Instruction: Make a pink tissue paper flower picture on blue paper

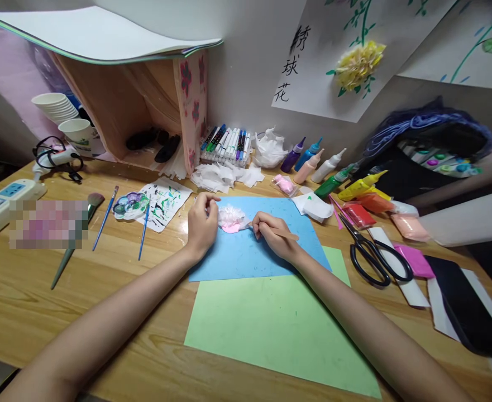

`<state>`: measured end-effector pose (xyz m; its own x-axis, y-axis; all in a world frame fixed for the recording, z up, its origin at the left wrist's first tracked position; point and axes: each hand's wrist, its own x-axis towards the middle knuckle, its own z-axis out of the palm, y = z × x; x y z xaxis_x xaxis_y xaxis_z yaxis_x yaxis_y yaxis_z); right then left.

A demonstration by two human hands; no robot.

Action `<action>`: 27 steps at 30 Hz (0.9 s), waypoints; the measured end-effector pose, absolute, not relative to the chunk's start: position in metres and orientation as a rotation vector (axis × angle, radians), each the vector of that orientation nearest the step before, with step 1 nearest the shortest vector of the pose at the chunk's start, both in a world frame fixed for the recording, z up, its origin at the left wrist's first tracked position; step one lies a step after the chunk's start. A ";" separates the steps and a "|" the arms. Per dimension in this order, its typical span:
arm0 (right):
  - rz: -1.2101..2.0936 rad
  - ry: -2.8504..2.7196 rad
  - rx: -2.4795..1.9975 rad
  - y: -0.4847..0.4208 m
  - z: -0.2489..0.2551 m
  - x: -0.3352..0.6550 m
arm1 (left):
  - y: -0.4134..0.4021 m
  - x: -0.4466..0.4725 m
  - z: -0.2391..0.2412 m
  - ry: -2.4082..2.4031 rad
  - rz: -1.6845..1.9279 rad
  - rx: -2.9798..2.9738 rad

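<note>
A pink and white fluffy paper flower point(231, 219) lies on a blue sheet point(249, 251) on the wooden desk. My left hand point(202, 223) rests at the flower's left edge, fingers curled and pinching its tissue. My right hand point(273, 234) is closed around a thin wooden stick point(285, 235), its tip touching the flower's right side. A light green sheet point(279, 324) lies under the blue one, nearer to me.
Black scissors point(375, 254), coloured clay pieces and paint bottles point(333, 173) sit to the right. A marker set point(227, 145) and crumpled tissue stand at the back. Brushes point(105, 218), a painted paper scrap point(162, 204), a power strip point(3, 204) and paper cups lie left.
</note>
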<state>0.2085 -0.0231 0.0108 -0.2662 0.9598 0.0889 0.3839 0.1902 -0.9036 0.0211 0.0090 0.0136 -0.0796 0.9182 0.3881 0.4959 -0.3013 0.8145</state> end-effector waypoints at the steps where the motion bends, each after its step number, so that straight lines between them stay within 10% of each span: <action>1: 1.048 -1.780 -1.266 -0.023 0.010 0.208 | 0.012 0.019 0.011 1.569 1.362 1.678; 27: 1.179 -1.387 -1.110 0.012 0.009 0.197 | 0.021 0.016 0.003 1.659 1.244 1.494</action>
<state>0.1966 0.0121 0.0093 -0.1170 0.9871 0.1096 0.0505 0.1161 -0.9919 0.0163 0.0210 0.0026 -0.2072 0.9647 0.1628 0.4266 -0.0606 0.9024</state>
